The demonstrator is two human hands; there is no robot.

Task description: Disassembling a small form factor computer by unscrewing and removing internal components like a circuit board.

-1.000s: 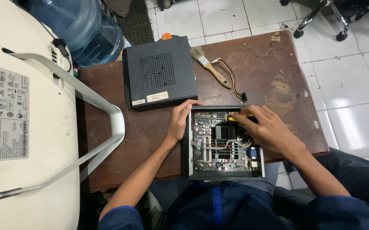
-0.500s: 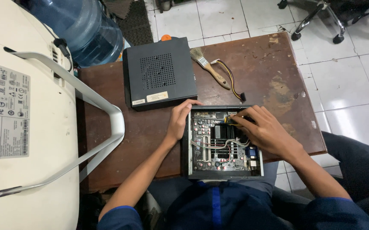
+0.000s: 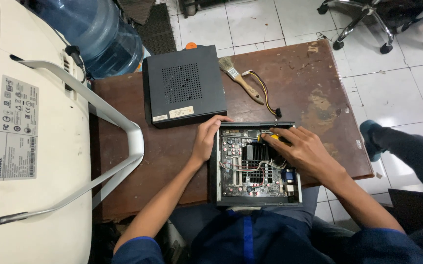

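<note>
Nearest the camera, the small open computer case [image 3: 258,164] sits at the front edge of the brown bench [image 3: 319,93], lid off, with the board, heatsink and a bundle of coloured wires all exposed. So the opening-up looks done and the work inside the box is what's in hand; the board looks to be seated in the tray, and nothing is closed back up.

The left hand [image 3: 206,139] is laid flat against the case's left wall, fingers spread toward the top corner, bracing it rather than gripping anything. The right hand [image 3: 302,149] reaches into the upper right of the case, fingertips pinched on a small yellow-handled tool [image 3: 270,139], probably a screwdriver. I can't tell what the tip is on, since the fingers hide it.

Further back is the black vented cover [image 3: 183,85], well apart from the case, with something orange peeking from behind it. Beside it lie a paintbrush [image 3: 241,80] and a loose yellow-and-black cable [image 3: 265,95], both untouched. A white monitor back [image 3: 26,146] with its stand fills the left, and a blue water jug [image 3: 92,34] sits on the floor beyond.

Compared with a second ago, barely anything has changed: both hands are in the same spots, and the right has only nudged slightly inside the case. Cover, brush and cable haven't moved.
</note>
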